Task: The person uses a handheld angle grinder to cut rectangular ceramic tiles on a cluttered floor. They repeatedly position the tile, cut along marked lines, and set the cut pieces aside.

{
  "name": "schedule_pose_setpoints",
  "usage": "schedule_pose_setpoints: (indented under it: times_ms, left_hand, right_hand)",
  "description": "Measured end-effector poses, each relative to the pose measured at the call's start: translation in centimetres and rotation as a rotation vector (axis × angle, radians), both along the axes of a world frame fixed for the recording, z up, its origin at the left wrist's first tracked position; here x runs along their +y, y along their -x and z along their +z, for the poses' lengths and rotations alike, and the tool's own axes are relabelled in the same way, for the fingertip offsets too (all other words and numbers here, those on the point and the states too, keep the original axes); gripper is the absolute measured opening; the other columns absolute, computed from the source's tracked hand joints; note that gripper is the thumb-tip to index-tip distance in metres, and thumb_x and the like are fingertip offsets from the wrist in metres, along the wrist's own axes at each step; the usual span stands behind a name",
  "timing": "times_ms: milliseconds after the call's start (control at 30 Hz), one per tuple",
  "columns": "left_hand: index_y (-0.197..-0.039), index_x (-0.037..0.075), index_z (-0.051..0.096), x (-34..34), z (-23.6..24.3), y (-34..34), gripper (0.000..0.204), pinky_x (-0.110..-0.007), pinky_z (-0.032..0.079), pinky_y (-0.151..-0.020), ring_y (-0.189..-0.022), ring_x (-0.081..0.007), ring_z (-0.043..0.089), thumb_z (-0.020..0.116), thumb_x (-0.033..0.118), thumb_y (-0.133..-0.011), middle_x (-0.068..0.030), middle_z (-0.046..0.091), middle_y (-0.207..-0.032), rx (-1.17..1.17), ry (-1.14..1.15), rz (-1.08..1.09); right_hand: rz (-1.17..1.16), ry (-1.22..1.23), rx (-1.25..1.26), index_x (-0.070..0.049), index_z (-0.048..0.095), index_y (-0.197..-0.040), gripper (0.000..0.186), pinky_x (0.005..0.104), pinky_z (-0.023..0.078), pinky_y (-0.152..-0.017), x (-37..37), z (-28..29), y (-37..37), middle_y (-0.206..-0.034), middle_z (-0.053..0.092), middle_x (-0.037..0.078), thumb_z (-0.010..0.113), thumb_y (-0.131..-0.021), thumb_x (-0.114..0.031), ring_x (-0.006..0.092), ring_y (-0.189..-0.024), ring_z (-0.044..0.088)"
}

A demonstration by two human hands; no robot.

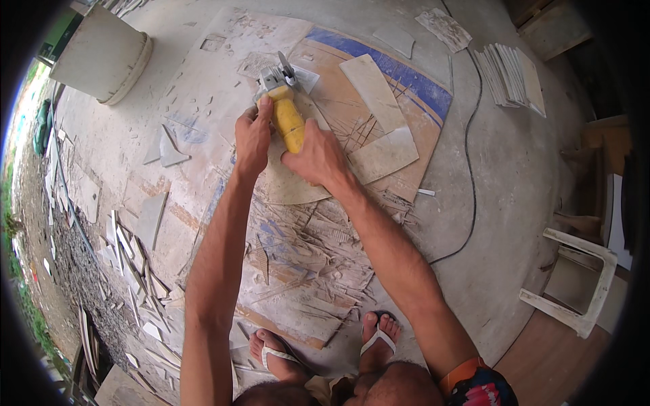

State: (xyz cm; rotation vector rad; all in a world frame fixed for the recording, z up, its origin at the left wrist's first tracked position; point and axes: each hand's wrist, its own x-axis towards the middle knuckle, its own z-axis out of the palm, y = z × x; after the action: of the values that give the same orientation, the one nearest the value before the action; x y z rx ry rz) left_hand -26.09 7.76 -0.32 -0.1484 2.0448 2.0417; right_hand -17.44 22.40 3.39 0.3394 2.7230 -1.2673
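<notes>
a yellow, grey-headed angle grinder [287,120] sits between the left hand [253,141], gripping its head end, and right hand [321,154], gripping its rear; a whitish round bucket [98,57], inside hidden, stands left of both.

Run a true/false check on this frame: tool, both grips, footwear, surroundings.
1. The left grip is on the power tool. True.
2. The right grip rests on the floor. False: it is around the tool's rear part.
3. The tool's body is blue. False: it is yellow.
4. A pale bucket is at the upper left. True.
5. The feet wear closed boots. False: they wear flip-flops with white straps.
6. A dark cord lies on the floor at the right. True.
</notes>
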Motion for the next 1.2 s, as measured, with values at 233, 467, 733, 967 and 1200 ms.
schedule_pose_setpoints:
  times_ms: [233, 467, 733, 967, 1200]
  left_hand:
    - [-0.152, -0.013, 0.054, 0.5, -0.2, 0.4, 0.083, -0.035, 0.057, -0.091, -0.103, -0.0221, 0.069, 0.068, 0.056, -0.108, -0.0222, 0.072, -0.125, 0.011, -0.008, 0.052]
    - [-0.146, -0.012, 0.059, 0.5, 0.1, 0.0, 0.077, -0.034, 0.056, -0.088, -0.099, -0.0198, 0.067, 0.068, 0.055, -0.108, -0.0192, 0.073, -0.118, 0.039, 0.034, 0.058]
    - [-0.143, -0.012, 0.062, 0.2, -0.6, 0.0, 0.077, -0.032, 0.054, -0.082, -0.092, -0.0169, 0.064, 0.069, 0.055, -0.108, -0.0148, 0.073, -0.110, 0.049, 0.047, 0.023]
    - [-0.138, -0.011, 0.066, 0.2, -1.3, 0.0, 0.074, -0.032, 0.052, -0.078, -0.087, -0.0158, 0.062, 0.068, 0.057, -0.107, -0.0117, 0.072, -0.103, 0.061, 0.055, 0.017]
    - [-0.137, -0.011, 0.066, 0.3, -1.0, -0.7, 0.073, -0.032, 0.052, -0.078, -0.089, -0.0162, 0.063, 0.067, 0.056, -0.108, -0.0131, 0.073, -0.104, 0.072, 0.071, 0.009]
  right_hand:
    - [0.008, 0.024, -0.054, 0.012, 0.057, -0.115, 0.055, 0.0527, 0.064, -0.084, 0.5, 0.8, 0.1, -0.099, 0.074, 0.038, 0.077, -0.079, -0.026, 0.0509, -0.095, 0.077]
    - [0.007, 0.016, -0.064, 0.011, 0.056, -0.116, 0.055, 0.0520, 0.064, -0.085, 0.6, 0.9, -0.3, -0.101, 0.074, 0.037, 0.077, -0.079, -0.025, 0.0507, -0.095, 0.077]
    - [0.006, 0.009, -0.041, 0.012, 0.056, -0.116, 0.056, 0.0523, 0.064, -0.086, 0.6, 0.5, -0.6, -0.101, 0.074, 0.037, 0.077, -0.079, -0.025, 0.0516, -0.095, 0.076]
    - [0.005, 0.011, -0.072, 0.012, 0.056, -0.115, 0.056, 0.0525, 0.064, -0.085, 0.8, 0.8, -1.0, -0.099, 0.074, 0.038, 0.076, -0.078, -0.025, 0.0517, -0.095, 0.076]
    - [0.020, 0.005, -0.039, 0.013, 0.056, -0.116, 0.057, 0.0524, 0.064, -0.084, 1.0, 0.1, -1.5, -0.099, 0.074, 0.038, 0.076, -0.078, -0.026, 0.0517, -0.094, 0.076]
